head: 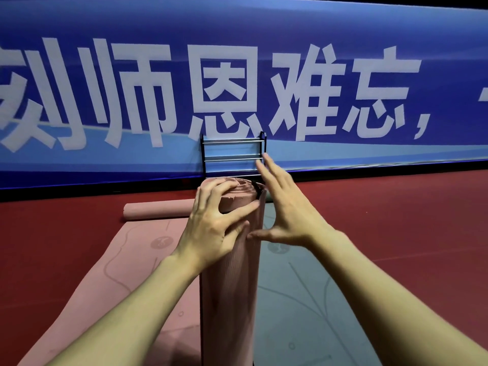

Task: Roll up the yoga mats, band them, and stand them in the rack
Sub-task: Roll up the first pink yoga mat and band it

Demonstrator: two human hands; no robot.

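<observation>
A rolled pink yoga mat (229,286) stands upright in front of me, its spiral end on top. My left hand (214,220) grips the top of the roll, fingers curled over the rim and thumb across its side. A thin black band (256,187) shows at the roll's top right edge. My right hand (285,207) is spread beside the roll with straight fingers, its thumb touching the roll's side. The black rack (233,154) with metal bars stands behind, against the banner.
A pink mat (126,265) lies partly unrolled on the left, its far end still rolled. A grey-blue mat (303,299) lies flat on the right. Red floor (396,220) surrounds them. A blue banner (237,75) with white characters closes off the back.
</observation>
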